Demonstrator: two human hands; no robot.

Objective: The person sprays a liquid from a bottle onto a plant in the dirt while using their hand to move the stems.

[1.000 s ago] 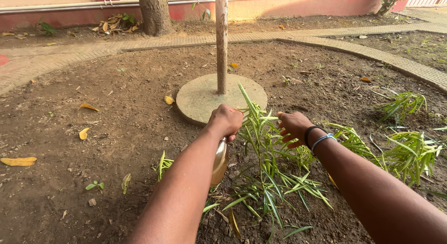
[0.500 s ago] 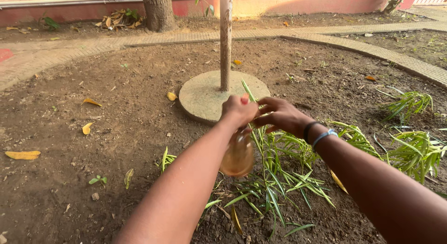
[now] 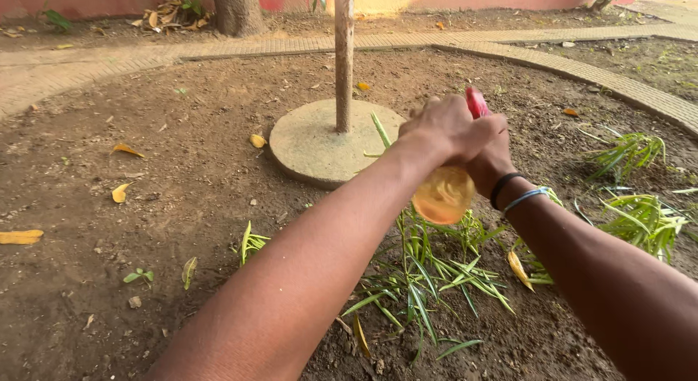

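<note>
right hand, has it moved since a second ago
Yes. The right hand has come across from the grassy plant to join the left hand on the spray bottle, nearer the concrete base.

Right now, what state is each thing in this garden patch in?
Spray bottle: lifted above the plants, gripped near its red top.
Left hand: closed on the bottle's top.
Right hand: wrapped around it from the other side.
Leafy plants: green, low, rooted in soil.
Post: upright in its round concrete base.
</note>
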